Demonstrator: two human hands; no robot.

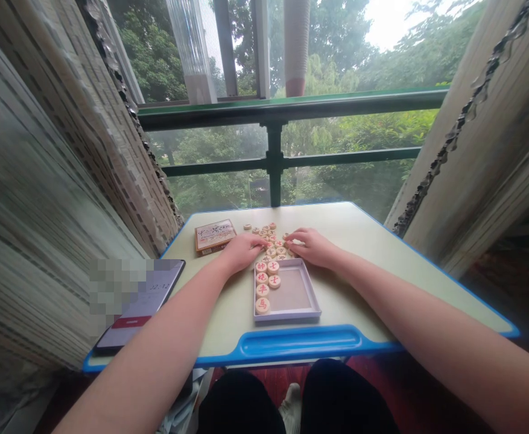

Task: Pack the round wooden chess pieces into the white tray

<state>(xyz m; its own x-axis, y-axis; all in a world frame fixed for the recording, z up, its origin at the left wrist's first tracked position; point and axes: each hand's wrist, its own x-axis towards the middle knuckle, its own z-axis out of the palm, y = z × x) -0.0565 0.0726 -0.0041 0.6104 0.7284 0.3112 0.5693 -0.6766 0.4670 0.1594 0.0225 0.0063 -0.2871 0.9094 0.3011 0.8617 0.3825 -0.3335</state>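
Wooden Chinese chess pieces (271, 252) with red and dark characters lie in a loose pile in the middle of the table, several deep toward the window. At the pile's left edge, my left hand (243, 249) has its fingers stretched out onto the pieces. My right hand (313, 246) rests on the opposite side, fingers apart and curved, fingertips touching or very near the pieces. Just in front of the pile is a shallow lilac box tray (310, 288). Along its left side, red-character pieces (262, 291) stand in a column, with two more beside them.
A printed box lid (216, 235) lies behind my left hand. On the left edge of the table a tablet (144, 301) shows a clock. The pale table (359, 301) has a blue rim with a moulded groove (300, 343). Curtains hang on both sides, a railing beyond.
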